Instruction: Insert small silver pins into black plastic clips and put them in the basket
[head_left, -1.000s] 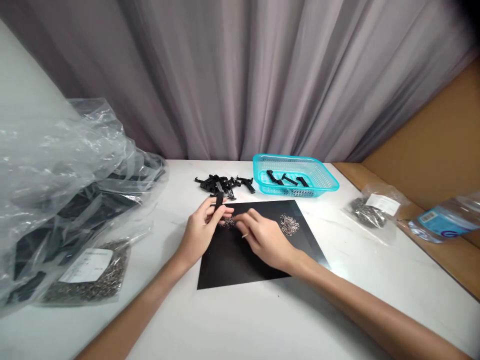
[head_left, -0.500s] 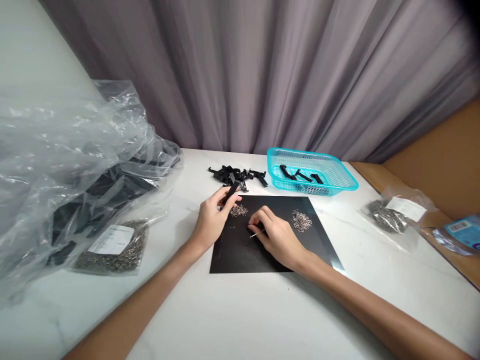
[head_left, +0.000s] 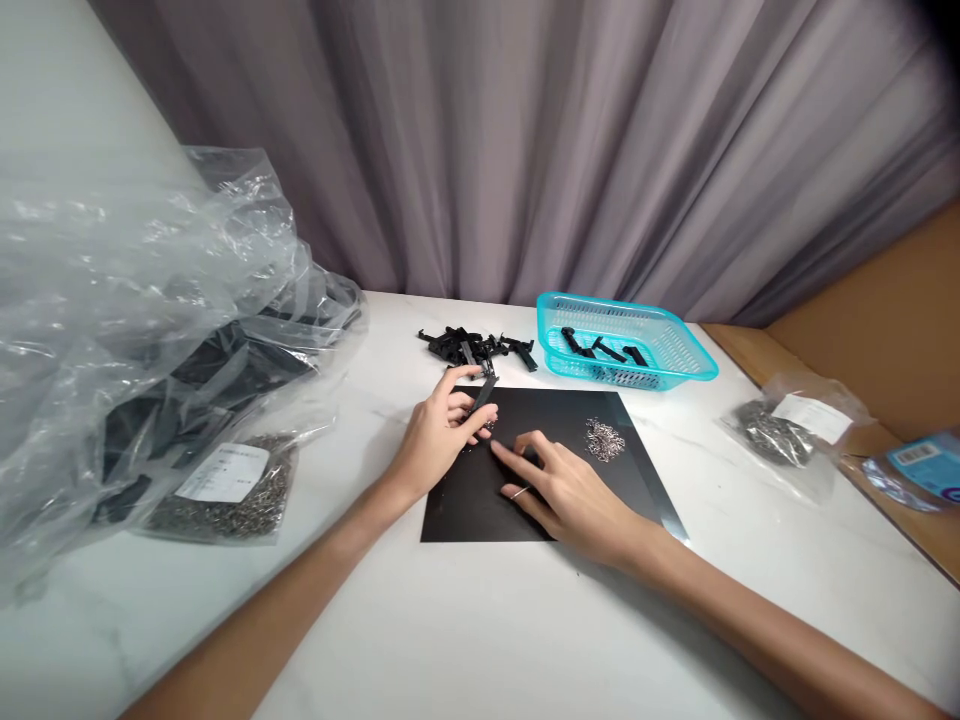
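Observation:
My left hand (head_left: 442,430) pinches a black plastic part (head_left: 484,394) over the back left of a black mat (head_left: 480,505). Just right of it, above the mat, my right hand (head_left: 559,485) has its index finger stretched towards the left hand. A thin pale stick (head_left: 519,491) lies across its lower fingers, held in the hand. Small metal pieces beneath my left hand are mostly hidden. Another pile of small metal pieces (head_left: 604,440) lies on the mat's right side. Behind the mat is a heap of black plastic parts (head_left: 457,347).
A turquoise basket (head_left: 701,368) at the back right holds several black parts. Bags of metal pieces lie at left (head_left: 232,495) and right (head_left: 780,435). Large clear plastic bags (head_left: 187,290) cover the left side. A purple curtain (head_left: 480,150) hangs behind.
My left hand has moved slightly right with the black part. My right hand has shifted a little right and nearer, its index finger now extended and the stick lower among the fingers.

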